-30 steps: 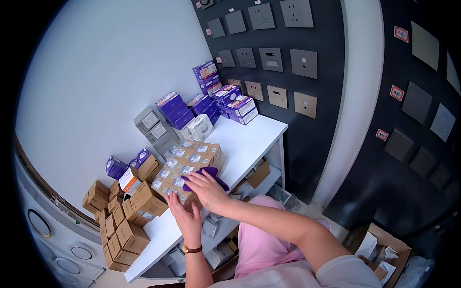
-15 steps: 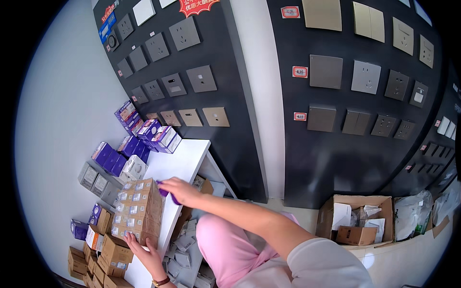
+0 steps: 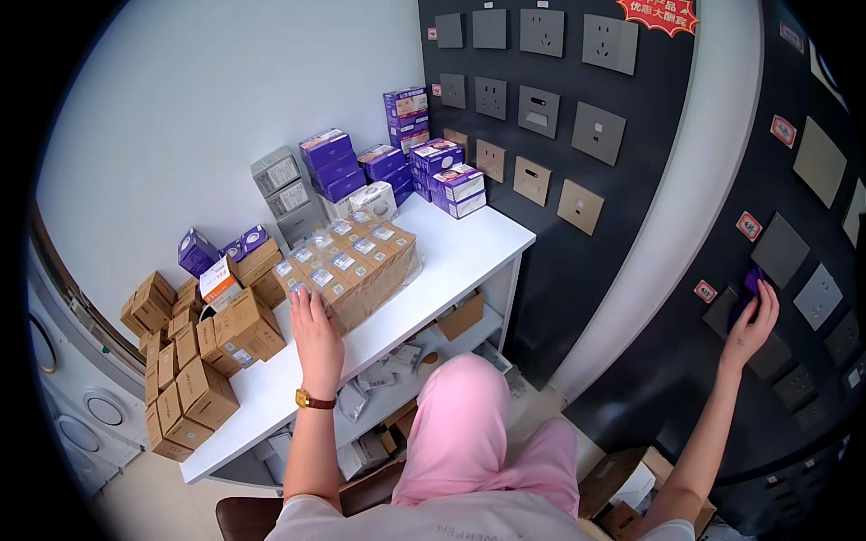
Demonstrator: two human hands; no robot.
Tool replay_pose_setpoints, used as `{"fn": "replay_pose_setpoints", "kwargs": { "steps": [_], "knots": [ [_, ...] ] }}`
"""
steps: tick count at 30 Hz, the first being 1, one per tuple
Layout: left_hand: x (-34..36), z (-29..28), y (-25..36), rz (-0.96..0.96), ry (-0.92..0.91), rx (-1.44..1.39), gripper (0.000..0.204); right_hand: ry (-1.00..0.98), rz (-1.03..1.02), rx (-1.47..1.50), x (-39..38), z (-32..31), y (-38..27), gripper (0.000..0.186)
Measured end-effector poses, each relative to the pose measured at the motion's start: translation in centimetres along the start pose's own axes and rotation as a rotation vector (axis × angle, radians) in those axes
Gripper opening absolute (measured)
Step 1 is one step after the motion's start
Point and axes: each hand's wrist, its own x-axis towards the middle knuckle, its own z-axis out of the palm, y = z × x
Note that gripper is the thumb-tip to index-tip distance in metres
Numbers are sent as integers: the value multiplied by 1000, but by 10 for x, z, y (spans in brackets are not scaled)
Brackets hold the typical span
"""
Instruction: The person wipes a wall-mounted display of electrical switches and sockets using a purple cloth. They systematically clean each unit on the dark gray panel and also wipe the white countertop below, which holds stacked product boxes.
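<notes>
My left hand, fingers extended, rests against the near left corner of a plastic-wrapped bundle of small brown cartons on the white table. At the far right, my right hand holds a crumpled purple cloth against the dark display board, among grey switch and socket plates. The cloth and my fingers partly cover the plates behind them.
Brown boxes, purple boxes and grey cartons are stacked along the wall. Shelves hold loose packets under the table. An open cardboard box stands at lower right, near my pink-clad legs.
My right hand has moved with the purple cloth from the wrapped bundle across to the display board on the right. My left hand stays by the bundle. The camera view has shifted.
</notes>
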Motion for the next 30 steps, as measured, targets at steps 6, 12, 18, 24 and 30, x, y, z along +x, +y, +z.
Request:
{"fn": "replay_pose_setpoints", "kwargs": {
  "steps": [6,12,18,24,30],
  "knots": [
    [19,4,147,369,-74,-292,61,-157,-224,-99,-12,40,-23,33],
    [-2,21,295,1101,-117,-550,45,-292,-393,-119,-19,37,-14,38],
    [-40,79,317,1246,-308,-645,39,-179,-200,-276,-25,-34,34,48],
    [-46,95,291,1198,-638,-453,34,-104,-112,-217,-20,4,-2,48],
    [-38,106,291,1162,-672,-383,35,-329,-349,-137,-9,45,-33,37]
  ]
}}
